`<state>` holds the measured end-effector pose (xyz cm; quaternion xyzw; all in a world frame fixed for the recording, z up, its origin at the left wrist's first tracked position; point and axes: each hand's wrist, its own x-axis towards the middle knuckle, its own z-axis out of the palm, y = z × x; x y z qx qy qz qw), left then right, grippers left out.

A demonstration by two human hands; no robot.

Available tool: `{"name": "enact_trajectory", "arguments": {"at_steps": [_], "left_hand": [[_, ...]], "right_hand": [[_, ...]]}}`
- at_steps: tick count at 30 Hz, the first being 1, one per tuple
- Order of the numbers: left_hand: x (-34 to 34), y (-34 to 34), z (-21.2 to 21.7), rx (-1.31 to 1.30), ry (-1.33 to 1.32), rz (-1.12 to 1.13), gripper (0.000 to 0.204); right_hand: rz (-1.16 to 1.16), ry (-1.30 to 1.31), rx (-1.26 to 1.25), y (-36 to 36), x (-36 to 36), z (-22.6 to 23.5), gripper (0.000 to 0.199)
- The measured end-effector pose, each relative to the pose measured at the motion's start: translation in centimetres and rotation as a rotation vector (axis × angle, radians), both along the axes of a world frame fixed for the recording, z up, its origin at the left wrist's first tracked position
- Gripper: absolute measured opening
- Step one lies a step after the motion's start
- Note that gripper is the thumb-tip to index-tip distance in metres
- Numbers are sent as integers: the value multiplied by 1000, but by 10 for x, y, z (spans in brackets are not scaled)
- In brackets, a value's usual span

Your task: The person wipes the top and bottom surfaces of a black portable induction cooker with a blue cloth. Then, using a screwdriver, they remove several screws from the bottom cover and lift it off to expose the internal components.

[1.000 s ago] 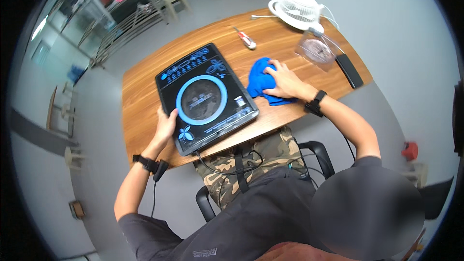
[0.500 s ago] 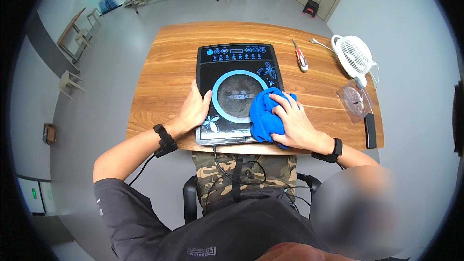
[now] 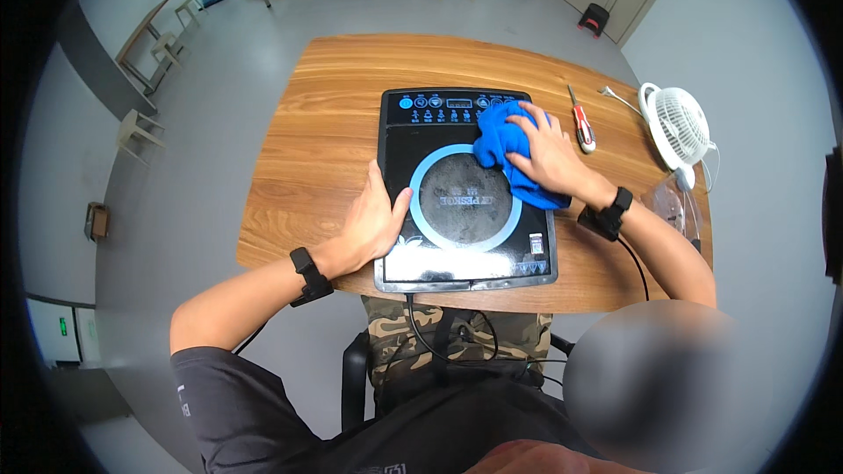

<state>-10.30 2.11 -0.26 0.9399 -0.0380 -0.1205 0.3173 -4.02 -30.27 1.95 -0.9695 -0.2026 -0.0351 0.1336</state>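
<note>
A black induction cooktop (image 3: 399,158) with a blue ring lies flat near the front of the wooden table. My left hand (image 3: 373,224) grips its left edge, thumb over the top surface and fingers along the side. A bunched blue cloth (image 3: 499,133) is under my right hand (image 3: 553,154), pressed on the cooktop's upper right part, and hangs a little over its right edge. My fingers curl over the cloth, which covers some of the control panel and part of the ring.
Right of the cooktop lie a red-and-white screwdriver (image 3: 583,127), a small white fan (image 3: 680,127) and a clear plastic bag (image 3: 667,204), partly behind my right forearm. A black cord (image 3: 413,320) hangs from the cooktop's front over my lap. Wooden tabletop (image 3: 307,140) extends to the left.
My right hand has slid the cloth away from me, from the cooktop's lower right up toward the control panel. My left hand stays on the left edge. The view has shifted slightly.
</note>
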Motion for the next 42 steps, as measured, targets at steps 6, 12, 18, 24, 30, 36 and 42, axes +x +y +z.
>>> {"name": "enact_trajectory", "arguments": {"at_steps": [6, 12, 18, 24, 30, 36, 42], "left_hand": [[2, 2, -17, -39, -73, 6, 73], [3, 1, -4, -4, -10, -12, 84], [1, -1, -8, 7, -77, 35, 71], [0, 1, -5, 45, -71, 17, 78], [3, -1, -8, 38, -93, -20, 75], [5, 0, -10, 42, -124, -67, 67], [4, 2, -6, 17, -90, -72, 67]], "right_hand": [[-72, 86, -97, 4, 87, -7, 67], [-97, 182, -127, 16, 115, -4, 71], [9, 25, -173, 26, 74, -11, 78], [237, 51, -138, 54, -19, 4, 73], [540, 143, -129, 74, -139, 26, 69], [540, 92, -152, 67, -137, 26, 66], [311, 34, -221, 33, -47, 14, 61]]}}
